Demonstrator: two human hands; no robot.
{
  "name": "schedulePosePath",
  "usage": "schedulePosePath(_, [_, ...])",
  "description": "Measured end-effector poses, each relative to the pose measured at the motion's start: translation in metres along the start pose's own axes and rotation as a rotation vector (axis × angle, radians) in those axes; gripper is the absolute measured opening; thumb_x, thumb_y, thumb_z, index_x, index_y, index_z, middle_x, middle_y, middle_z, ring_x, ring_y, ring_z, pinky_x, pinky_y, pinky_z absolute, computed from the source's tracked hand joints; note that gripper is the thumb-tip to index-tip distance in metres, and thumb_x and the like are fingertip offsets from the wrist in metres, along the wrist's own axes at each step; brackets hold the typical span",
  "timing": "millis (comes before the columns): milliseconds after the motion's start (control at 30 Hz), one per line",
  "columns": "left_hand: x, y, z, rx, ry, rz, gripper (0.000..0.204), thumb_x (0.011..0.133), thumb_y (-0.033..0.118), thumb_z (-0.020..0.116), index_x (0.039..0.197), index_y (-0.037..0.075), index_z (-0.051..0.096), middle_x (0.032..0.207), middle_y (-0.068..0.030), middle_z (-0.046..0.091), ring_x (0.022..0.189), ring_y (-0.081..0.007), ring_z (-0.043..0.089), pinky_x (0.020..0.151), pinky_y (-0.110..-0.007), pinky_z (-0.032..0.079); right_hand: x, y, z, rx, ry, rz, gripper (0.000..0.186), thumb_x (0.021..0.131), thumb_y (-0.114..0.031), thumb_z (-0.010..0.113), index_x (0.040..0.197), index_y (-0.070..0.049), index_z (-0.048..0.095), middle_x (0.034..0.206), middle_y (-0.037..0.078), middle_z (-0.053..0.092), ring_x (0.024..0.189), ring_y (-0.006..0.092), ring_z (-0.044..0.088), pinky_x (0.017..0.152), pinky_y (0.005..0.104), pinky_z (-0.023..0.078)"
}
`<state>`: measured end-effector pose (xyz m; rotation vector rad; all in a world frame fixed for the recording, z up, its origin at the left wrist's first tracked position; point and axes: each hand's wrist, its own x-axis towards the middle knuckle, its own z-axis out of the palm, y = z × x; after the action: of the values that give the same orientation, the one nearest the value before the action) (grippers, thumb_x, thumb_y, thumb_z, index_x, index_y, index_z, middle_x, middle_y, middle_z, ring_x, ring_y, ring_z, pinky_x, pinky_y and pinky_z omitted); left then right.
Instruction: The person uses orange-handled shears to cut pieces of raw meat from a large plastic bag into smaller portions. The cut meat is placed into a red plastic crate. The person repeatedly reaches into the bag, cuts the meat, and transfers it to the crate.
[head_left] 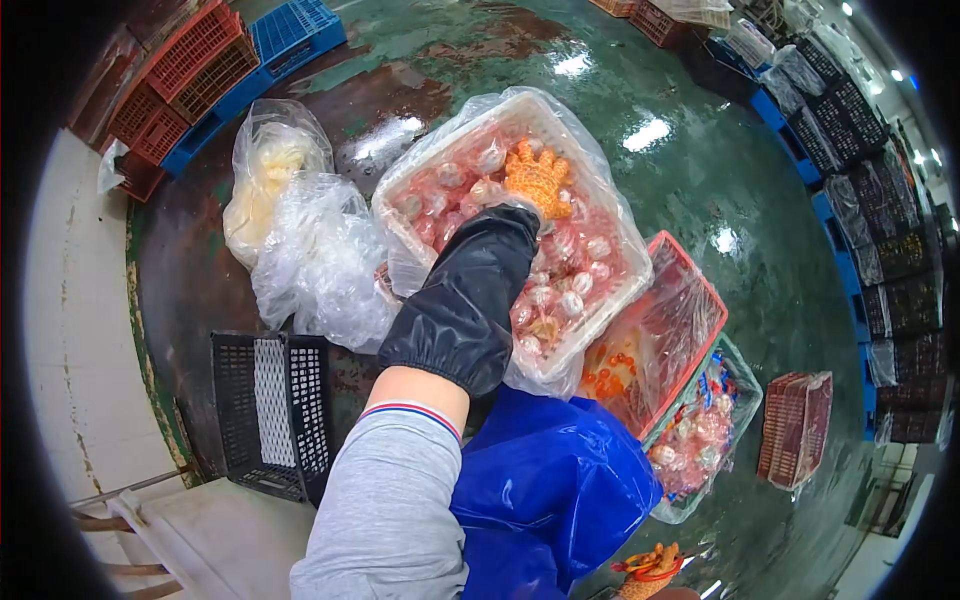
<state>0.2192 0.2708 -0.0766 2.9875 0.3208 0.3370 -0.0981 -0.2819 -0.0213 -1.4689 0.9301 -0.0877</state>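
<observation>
My left hand, in an orange knit glove with a black sleeve guard, lies with spread fingers on red-wrapped bundles of pale round items in a plastic-lined white crate. At the lower edge my right hand, also orange-gloved, grips red-handled scissors. Beside the white crate, a red crate holds orange items under clear film, and a green crate holds more pink and pale items. My blue apron shows below them.
Clear and cream plastic bags lie left of the white crate, above a black crate. Stacked red crates on blue pallets stand upper left; black crates line the right, with a loose red crate nearer. A pale wall runs left.
</observation>
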Motion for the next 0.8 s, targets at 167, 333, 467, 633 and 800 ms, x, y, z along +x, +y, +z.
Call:
schedulePosePath(167, [-0.014,-0.004,-0.010,0.022,-0.099,0.039,0.054,0.065,0.048,0.059,0.107,0.014,0.057,0.116,-0.0115,0.049,0.117,-0.0401,0.034,0.087,-0.051,0.035,0.028,-0.005,0.024,0.122,-0.061,-0.073,0.026,0.085,-0.031,0.054,0.092,-0.007,0.046,0.064,0.007,0.048,0.043,0.0146,0.044,0.036,0.0278,0.037])
schedulePosePath(333, [-0.052,0.000,-0.014,-0.170,-0.112,0.111,0.046,0.063,0.043,0.063,0.098,0.012,0.058,0.104,-0.0129,0.055,0.088,-0.0331,0.057,0.074,-0.047,0.044,0.062,0.009,0.018,0.100,-0.264,-0.278,0.041,0.087,-0.028,0.052,0.119,-0.004,0.043,0.095,0.013,0.054,0.063,0.0094,0.051,0.050,0.0211,0.045])
schedulePosePath(467, [-0.073,0.014,-0.008,-0.255,-0.102,0.148,0.033,0.068,0.031,0.063,0.094,0.012,0.057,0.094,-0.0148,0.060,0.087,-0.0340,0.058,0.073,-0.046,0.045,0.092,0.000,0.020,0.206,-0.307,-0.248,0.040,0.088,-0.026,0.051,0.121,-0.003,0.044,0.098,0.015,0.055,0.066,0.0105,0.051,0.054,0.0199,0.042])
schedulePosePath(633, [-0.145,0.037,0.001,-0.191,-0.474,0.228,0.031,0.071,0.026,0.060,0.098,0.010,0.057,0.091,-0.0163,0.063,0.087,-0.0325,0.060,0.074,-0.044,0.047,0.108,-0.003,0.043,0.101,-0.382,-0.412,0.039,0.088,-0.024,0.051,0.120,-0.002,0.044,0.105,0.017,0.054,0.071,0.0143,0.052,0.060,0.0243,0.044])
schedulePosePath(800, [-0.155,0.046,-0.008,-1.383,0.233,-0.236,0.044,0.073,0.044,0.065,0.098,0.009,0.054,0.089,-0.0089,0.060,0.068,-0.0185,0.059,0.063,-0.034,0.049,0.066,-0.030,0.074,0.243,-0.329,-0.188,0.037,0.086,-0.021,0.056,0.118,-0.004,0.047,0.082,0.008,0.055,0.055,0.0118,0.049,0.046,0.0226,0.040])
